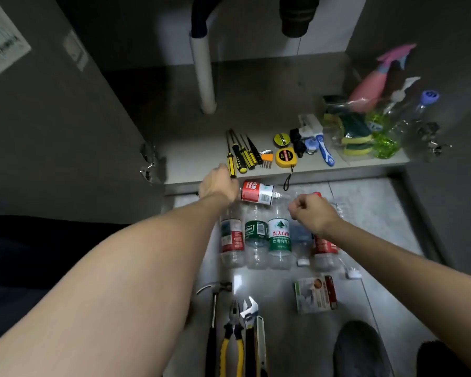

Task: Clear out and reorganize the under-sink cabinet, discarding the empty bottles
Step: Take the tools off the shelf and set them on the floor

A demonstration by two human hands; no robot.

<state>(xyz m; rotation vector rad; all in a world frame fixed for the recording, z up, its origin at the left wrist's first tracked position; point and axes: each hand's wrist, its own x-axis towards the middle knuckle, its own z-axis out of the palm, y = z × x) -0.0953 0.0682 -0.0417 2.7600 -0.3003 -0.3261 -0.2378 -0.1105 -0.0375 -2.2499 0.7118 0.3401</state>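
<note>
Two forearms reach forward. The left hand grips a screwdriver at the cabinet edge; the right hand is a loose, empty fist. Empty bottles lie on the floor beneath both hands, necks mostly pointing toward the cabinet.

Left hand grips yellow screwdriver at cabinet edge; right hand fisted above floor bottles.

Your single head camera looks forward and down, close over the floor, into the open cabinet ahead.
</note>
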